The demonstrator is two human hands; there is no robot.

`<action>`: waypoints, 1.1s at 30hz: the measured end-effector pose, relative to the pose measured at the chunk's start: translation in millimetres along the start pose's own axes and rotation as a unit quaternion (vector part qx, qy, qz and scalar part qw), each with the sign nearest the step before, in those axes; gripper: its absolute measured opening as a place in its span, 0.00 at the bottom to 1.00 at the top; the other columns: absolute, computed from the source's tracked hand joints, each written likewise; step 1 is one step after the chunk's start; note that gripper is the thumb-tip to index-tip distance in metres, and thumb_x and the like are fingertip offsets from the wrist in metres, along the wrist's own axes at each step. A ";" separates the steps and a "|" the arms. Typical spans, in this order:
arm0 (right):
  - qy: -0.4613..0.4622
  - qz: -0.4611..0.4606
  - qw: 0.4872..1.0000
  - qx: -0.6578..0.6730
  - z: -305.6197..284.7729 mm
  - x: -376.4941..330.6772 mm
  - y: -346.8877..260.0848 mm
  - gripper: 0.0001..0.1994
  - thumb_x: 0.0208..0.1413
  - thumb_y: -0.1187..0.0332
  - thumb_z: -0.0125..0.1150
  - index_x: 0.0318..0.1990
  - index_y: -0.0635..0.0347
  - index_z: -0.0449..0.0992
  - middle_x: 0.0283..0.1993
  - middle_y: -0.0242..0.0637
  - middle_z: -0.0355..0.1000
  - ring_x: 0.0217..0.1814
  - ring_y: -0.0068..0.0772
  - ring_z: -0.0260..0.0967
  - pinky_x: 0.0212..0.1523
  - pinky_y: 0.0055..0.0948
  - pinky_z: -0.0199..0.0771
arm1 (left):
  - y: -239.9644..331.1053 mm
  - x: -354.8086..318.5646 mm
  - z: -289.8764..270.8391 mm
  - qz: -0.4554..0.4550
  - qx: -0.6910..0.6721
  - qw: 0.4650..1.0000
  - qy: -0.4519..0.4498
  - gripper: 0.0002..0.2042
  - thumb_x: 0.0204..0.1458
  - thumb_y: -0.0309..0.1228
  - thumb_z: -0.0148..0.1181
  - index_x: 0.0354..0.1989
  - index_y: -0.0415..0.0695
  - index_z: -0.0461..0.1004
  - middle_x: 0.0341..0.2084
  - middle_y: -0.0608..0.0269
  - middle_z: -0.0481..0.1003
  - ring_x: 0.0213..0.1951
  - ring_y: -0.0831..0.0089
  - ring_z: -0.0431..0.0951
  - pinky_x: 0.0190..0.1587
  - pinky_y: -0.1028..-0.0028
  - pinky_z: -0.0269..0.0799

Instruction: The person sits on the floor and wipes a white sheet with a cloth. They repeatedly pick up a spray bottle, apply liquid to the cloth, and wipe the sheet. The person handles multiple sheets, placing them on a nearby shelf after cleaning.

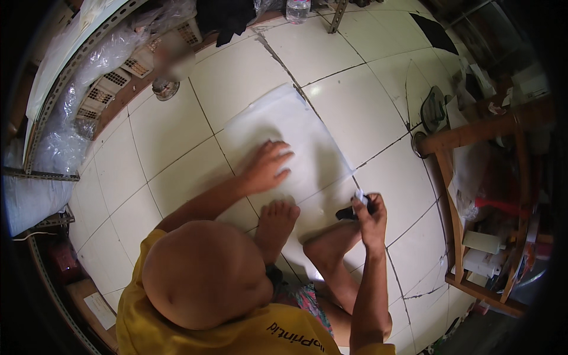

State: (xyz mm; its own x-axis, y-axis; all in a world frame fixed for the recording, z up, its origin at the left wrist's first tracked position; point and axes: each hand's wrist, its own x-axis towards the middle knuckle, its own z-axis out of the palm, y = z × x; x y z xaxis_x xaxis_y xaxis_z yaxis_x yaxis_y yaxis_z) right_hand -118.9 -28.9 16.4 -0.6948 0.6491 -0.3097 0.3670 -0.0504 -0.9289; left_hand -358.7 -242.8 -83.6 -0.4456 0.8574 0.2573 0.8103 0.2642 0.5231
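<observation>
A thin, whitish square sheet (278, 109), perhaps plastic or paper, lies flat on the tiled floor in front of me. Over its near left part is my left hand (267, 165), fingers spread and holding nothing; whether it touches the sheet I cannot tell. My right hand (371, 216) is off the sheet's near right corner, above my bent leg. Thumb and fingers there pinch a small white piece (359, 197), too small to name. A black thing (348, 213) shows beside those fingers, partly hidden by them; I cannot tell if it is held too.
On the right stand a wooden rack (473, 131) with bottles and packages, and a clothes iron (435, 109). At the left, a metal shelf (41, 118) holds plastic-wrapped goods near plastic baskets (106, 83). A small round dish (165, 89) and a clear bottle (297, 10) stand farther off.
</observation>
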 end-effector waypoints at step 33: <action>-0.216 -0.261 0.861 -0.378 132.2 237.2 -20.7 0.07 0.51 0.78 0.65 0.38 0.61 0.80 0.41 0.48 0.74 0.44 0.53 0.75 0.49 0.45 0.77 | 58.9 -11.3 19.1 0.006 0.092 0.946 -0.312 0.30 0.61 0.49 0.53 0.65 0.39 0.67 0.71 0.49 0.56 0.74 0.55 0.50 0.74 0.43 0.39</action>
State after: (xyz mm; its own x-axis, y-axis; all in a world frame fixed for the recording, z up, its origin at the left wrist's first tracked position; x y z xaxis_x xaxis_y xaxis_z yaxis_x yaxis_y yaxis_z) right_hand -373.0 25.7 -64.7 -0.9926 0.0821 -0.0892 0.1197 0.7781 -0.6166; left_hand -298.6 -228.4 -71.2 -0.1714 0.9395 -0.2965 0.8916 0.2759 0.3590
